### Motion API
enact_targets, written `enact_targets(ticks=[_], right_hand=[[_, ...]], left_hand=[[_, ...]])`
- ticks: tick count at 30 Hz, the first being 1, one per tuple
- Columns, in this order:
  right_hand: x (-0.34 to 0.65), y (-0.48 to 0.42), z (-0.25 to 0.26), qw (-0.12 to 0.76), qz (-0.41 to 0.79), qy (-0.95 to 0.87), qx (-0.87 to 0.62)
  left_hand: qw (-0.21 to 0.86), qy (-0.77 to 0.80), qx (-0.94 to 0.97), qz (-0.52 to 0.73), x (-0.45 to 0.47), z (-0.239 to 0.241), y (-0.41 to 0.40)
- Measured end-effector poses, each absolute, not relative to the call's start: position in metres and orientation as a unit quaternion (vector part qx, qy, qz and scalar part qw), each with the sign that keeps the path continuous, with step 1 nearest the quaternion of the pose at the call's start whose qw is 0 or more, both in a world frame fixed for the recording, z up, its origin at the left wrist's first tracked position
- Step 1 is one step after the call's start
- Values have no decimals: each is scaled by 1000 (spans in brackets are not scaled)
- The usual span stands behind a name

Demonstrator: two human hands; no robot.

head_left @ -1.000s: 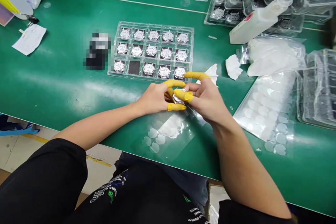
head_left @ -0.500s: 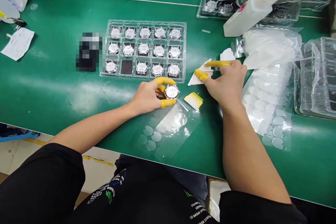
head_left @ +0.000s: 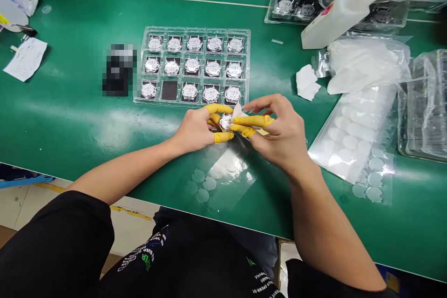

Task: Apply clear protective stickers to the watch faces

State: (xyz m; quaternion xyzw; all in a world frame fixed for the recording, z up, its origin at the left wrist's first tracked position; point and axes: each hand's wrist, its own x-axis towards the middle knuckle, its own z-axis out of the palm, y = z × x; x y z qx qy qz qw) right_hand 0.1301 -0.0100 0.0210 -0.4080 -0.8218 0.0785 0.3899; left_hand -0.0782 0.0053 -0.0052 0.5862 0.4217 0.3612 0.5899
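My left hand (head_left: 199, 128), in yellow finger cots, grips a round silver watch head (head_left: 225, 122) by its edges, with the engraved back facing up. Pinched in the yellow-cotted fingers of my right hand (head_left: 275, 132) is a white wipe (head_left: 239, 112), which meets the right side of the watch back. Just beyond the hands lies a clear plastic tray (head_left: 139, 99) of watch heads, one pocket of its front row showing only a black pad (head_left: 169, 90). Below the hands is a clear film sheet with round stickers (head_left: 209, 182). My right hand mostly covers a yellow pad.
At right lie another white wipe (head_left: 307, 83), a white squeeze bottle (head_left: 335, 18), a bag of white material (head_left: 370, 63), a sheet of round films (head_left: 352, 142) and clear trays (head_left: 426, 102). More filled trays are stacked at the back right. A paper slip (head_left: 26, 59) lies at left.
My right hand has lifted the white wipe off the table and brought it left and toward me onto the watch head. My left hand has stayed nearly still, holding the watch.
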Motion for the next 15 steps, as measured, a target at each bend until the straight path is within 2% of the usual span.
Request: enact_targets(ticks=[4, 10, 15], right_hand=[[134, -8, 18, 357, 88, -844, -390], [131, -3, 15, 387, 99, -785, -474], [130, -2, 16, 369, 116, -813, -436]], left_hand=[[585, 420, 594, 359, -79, -4, 5], [587, 435, 591, 343, -79, 0, 4], [591, 425, 588, 352, -78, -2, 6]])
